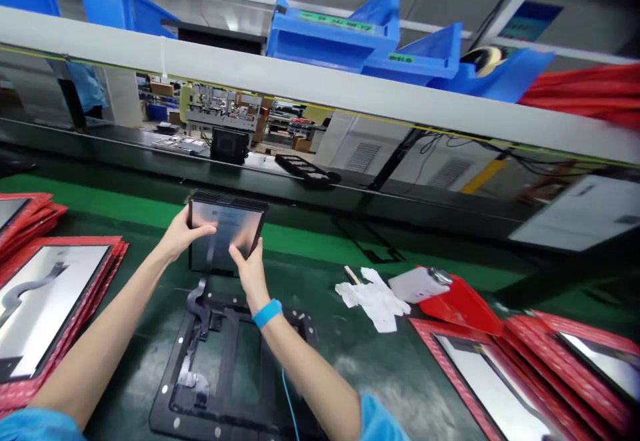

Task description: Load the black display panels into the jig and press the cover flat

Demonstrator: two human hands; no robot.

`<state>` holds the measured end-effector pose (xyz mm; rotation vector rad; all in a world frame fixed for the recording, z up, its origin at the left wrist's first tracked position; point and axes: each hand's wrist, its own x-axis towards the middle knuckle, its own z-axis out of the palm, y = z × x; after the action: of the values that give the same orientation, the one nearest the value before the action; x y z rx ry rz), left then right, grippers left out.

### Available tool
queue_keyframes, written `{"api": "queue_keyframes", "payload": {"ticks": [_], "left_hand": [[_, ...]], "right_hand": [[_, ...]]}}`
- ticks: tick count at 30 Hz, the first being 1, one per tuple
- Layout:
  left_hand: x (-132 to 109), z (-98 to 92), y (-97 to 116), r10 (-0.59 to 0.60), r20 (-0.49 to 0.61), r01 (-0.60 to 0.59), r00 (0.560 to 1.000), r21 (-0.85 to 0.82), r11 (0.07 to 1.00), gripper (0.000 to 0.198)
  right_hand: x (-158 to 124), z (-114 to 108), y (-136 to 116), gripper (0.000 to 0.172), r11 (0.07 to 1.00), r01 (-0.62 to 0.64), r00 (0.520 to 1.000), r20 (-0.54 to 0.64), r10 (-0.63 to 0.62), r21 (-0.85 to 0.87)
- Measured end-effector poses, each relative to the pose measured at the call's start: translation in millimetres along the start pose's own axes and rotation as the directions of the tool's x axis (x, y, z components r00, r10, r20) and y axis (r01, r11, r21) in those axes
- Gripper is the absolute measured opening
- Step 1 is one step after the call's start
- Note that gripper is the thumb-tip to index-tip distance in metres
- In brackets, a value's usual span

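Both hands hold an LCD panel nearly upright by its two side edges, above the far end of a black frame fixture. My left hand grips the panel's left edge, its thumb across the shiny face. On the right edge, my right hand pinches the lower part with the thumb in front. Several dark layered edges show along the panel's top; I cannot tell if they belong to it. A grey ribbon cable hangs below the panel onto the fixture. A blue band with a cord circles my right wrist.
Panels in red bubble-wrap sleeves are stacked at the left and right. White cloths, a white bottle and a red sleeve lie right of the fixture. Overhead, a white shelf carries blue bins.
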<state>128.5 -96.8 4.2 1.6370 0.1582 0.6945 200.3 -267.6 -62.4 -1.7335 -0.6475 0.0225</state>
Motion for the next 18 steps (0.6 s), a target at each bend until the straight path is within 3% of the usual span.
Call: {"api": "queue_keyframes", "payload": {"ticks": [3,8,13,18], "left_hand": [[7,-7.9,-5,0.006,-0.053,-0.005,0.999,0.011,1.000,0.079],[13,-23.9,-10,-0.038,-0.061,0.044,0.997,0.092,0.995,0.059],[18,-41.5,-12,-0.069,-0.048,0.075,0.996,0.121,0.990,0.049],[20,-47.5,-15,-0.067,-0.064,0.072,0.996,0.079,0.994,0.047]], "right_hand": [[-12,17,5,0.092,0.996,-0.068,0.996,-0.056,0.064,-0.056],[-32,39,1,0.089,0.984,-0.072,0.994,-0.095,0.057,-0.166],[-41,38,-5,0.086,0.965,-0.042,0.999,-0.024,0.037,-0.259],[-52,34,-7,0.079,0.948,0.003,0.996,0.084,0.025,-0.318]]}}
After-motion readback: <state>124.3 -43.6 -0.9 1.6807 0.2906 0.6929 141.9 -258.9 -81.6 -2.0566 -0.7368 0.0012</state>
